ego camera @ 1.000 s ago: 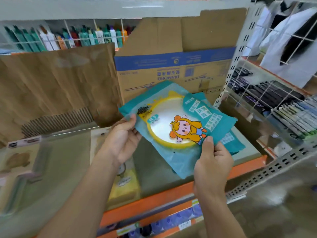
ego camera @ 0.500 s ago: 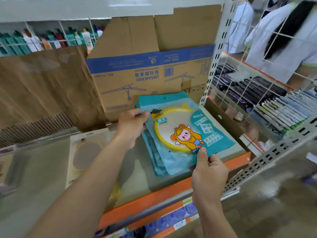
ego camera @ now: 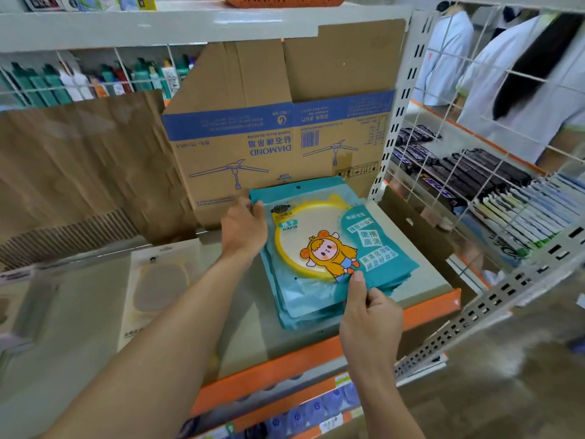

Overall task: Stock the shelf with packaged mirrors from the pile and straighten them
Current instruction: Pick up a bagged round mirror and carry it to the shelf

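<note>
Over on the left, some pale carded packs [ego camera: 158, 289] were laid flat on the shelf [ego camera: 424, 291], well apart from the action. The left hand [ego camera: 243, 231] was curled round the upper-left edge of the top mirror pack [ego camera: 329, 245], fingertips tucked in at the corner just in front of the cardboard box [ego camera: 253, 147]. The pack itself was laid on the stack of teal packs [ego camera: 294, 315] at the right end of the shelf, a bit skewed against the ones under it. Its lower-right edge was pinched by the right hand [ego camera: 370, 318], thumb on top, fingers curled below.

Handling-wise, tbh: the pouch would probably be felt as light and floppy round the rim, with one stiff disc in the middle. The film looked glossy, so sliding was to be expected, and the stack could be fanned out by one careless shove. Glass was presumably inside, so nothing should be dropped or bent. Opposite edges, as gripped here, looked like the best places to be held. Squaring up would be better done by nudges at the corners than by pressure on the mirror face. Further right, the wire divider [ego camera: 443, 172] was not being touched.
</note>
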